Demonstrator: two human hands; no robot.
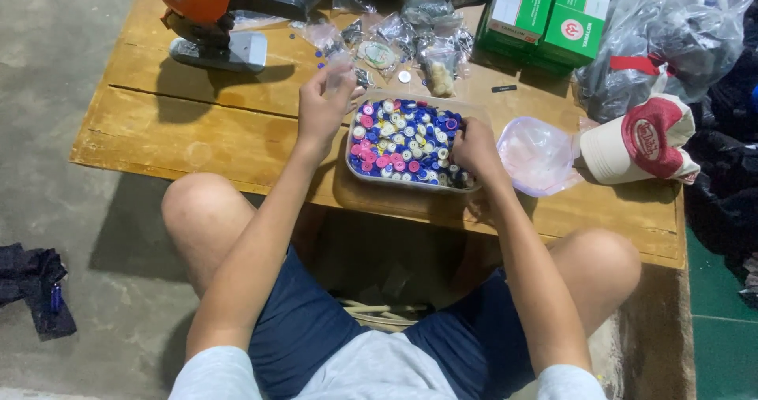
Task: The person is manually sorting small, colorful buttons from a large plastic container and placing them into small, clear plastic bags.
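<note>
Two bare hands over a clear tray (pixel 357 171) of coloured buttons (pixel 403 143) on a wooden table (pixel 197 131): right hand (pixel 474 149) curled among buttons, left hand (pixel 324 104) pinching a small clear bag (pixel 339 72), green boxes (pixel 545 13) beyond.

Low wooden plank table (pixel 197 131), clear plastic tray (pixel 357 171) of blue, pink and white buttons, orange machine (pixel 207 21), small clear bags (pixel 410 33), green cardboard boxes (pixel 545 17), red-and-cream cap (pixel 643 139), crumpled clear bag (pixel 537 155)
</note>
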